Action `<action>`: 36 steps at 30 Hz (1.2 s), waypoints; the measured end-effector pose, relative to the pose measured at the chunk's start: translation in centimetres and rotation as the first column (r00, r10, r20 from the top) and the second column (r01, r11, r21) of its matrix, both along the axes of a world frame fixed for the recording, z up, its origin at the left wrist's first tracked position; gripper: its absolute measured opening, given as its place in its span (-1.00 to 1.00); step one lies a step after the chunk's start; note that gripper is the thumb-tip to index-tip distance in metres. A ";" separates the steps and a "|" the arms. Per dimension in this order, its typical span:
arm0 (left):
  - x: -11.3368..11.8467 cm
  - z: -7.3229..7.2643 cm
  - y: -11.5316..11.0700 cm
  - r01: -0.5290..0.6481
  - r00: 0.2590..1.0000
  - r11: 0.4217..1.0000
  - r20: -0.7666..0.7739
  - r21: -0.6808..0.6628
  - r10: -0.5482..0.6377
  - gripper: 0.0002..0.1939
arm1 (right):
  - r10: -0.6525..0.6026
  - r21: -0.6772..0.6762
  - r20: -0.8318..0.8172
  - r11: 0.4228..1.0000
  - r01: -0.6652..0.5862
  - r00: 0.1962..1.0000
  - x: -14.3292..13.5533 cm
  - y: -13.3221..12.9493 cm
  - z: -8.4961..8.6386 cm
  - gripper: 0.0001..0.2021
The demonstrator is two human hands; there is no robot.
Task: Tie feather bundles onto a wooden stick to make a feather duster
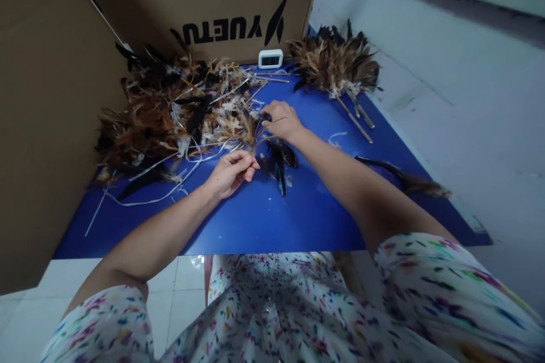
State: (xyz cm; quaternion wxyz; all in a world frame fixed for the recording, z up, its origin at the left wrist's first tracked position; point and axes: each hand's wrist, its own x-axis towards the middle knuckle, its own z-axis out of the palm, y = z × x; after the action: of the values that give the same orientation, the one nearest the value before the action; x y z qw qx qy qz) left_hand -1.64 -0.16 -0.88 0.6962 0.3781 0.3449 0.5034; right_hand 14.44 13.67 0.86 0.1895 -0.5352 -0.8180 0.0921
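Observation:
My left hand (235, 173) is closed in a pinch at the front edge of the feather pile. A small tuft of tan feathers (248, 130) rises from its fingertips. Just beyond, my right hand (283, 119) bends down with its fingers curled together on a dark feather, mostly hidden by the fingers. Black feathers (279, 161) with a greenish sheen lie on the blue table (255, 221) between and below my hands. To the left spreads a large heap of brown, black and white feathers (149, 108), with thin white strips (149, 201) trailing out of it.
A big cardboard box (140, 0) walls off the back and left. In front of it stands a small white digital clock (270, 59). A bundle of feathers on sticks (340, 65) lies at back right. One dark-handled feather piece (383, 165) rests near the right edge, beside the wall.

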 end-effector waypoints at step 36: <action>-0.6 -0.3 -0.1 0.028 0.988 0.999 -0.152 0.038 -0.022 -0.62 | -0.050 -0.487 -0.696 0.765 -0.420 0.716 3.6 -11.1 2.1 -0.82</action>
State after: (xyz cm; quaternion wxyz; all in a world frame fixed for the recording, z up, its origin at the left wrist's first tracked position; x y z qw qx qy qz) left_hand -2.25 -0.29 -1.18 0.6665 0.4336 0.3820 0.4710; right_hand 18.04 2.59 2.95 0.2759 -0.4052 -0.6681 0.5598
